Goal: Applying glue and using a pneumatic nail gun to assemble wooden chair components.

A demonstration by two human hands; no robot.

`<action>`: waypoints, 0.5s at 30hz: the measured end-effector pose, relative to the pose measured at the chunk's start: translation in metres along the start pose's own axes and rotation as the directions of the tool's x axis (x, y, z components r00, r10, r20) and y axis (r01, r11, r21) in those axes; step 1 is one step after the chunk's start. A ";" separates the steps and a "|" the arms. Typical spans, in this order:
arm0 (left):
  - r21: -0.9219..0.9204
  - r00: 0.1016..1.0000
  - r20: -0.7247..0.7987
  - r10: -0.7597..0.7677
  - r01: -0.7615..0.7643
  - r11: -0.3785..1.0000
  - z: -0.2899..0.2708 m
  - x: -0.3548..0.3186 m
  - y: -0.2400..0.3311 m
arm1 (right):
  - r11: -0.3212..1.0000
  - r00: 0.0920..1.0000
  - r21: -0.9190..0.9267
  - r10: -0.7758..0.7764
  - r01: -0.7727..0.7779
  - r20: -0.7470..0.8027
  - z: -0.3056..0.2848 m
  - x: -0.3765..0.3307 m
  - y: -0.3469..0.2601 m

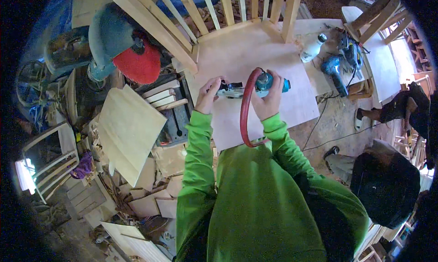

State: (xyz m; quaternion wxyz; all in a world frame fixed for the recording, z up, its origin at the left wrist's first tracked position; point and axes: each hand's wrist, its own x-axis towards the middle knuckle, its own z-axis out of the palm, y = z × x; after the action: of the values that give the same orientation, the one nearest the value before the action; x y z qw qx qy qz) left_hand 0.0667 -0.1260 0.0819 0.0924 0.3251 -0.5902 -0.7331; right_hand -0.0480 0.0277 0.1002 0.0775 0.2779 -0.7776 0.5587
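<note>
My right hand [269, 97] is wrapped round the teal body of an air nail gun [232, 93], which lies sideways above a pale wooden board [283, 113]. My left hand [208, 95] has its fingers closed at the black and silver end of the same tool; whether a small piece is between them cannot be made out. A thick red hose [244, 111] rises by my right hand and loops down towards my body. Beyond both hands stands a slatted wooden frame [228, 28], with its curved lower rail on the board.
To the left is a machine saw with a red disc blade [139, 63], beside a plywood sheet [130, 129] and stacked offcuts. At right lie a white bottle [314, 48], a teal power drill [334, 72] and cords. Another person [383, 184] is close by on the right.
</note>
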 end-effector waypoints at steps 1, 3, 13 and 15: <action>-0.005 1.000 -0.001 0.000 0.000 1.000 0.002 -0.001 0.002 | 1.000 1.000 -0.002 -0.002 0.002 0.003 -0.004 0.001 0.002; -0.116 0.996 0.011 0.087 -0.085 0.990 0.004 -0.004 0.005 | 0.990 0.996 -0.109 -0.089 0.089 0.005 -0.011 0.003 0.005; -0.254 0.989 -0.079 0.123 -0.139 0.957 0.012 -0.008 0.001 | 0.210 0.622 0.622 0.534 -0.754 0.573 0.010 -0.047 0.023; -0.262 0.987 -0.088 0.131 -0.150 0.953 0.014 -0.005 -0.004 | 0.036 0.579 0.686 0.570 -0.727 0.583 0.021 -0.038 0.017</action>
State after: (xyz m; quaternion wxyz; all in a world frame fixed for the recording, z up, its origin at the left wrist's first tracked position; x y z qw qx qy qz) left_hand 0.0630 -0.1113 0.0815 0.2080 0.2920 -0.5037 -0.7860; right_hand -0.0213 0.0253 0.0625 -0.4015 -0.0708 -0.3943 0.8236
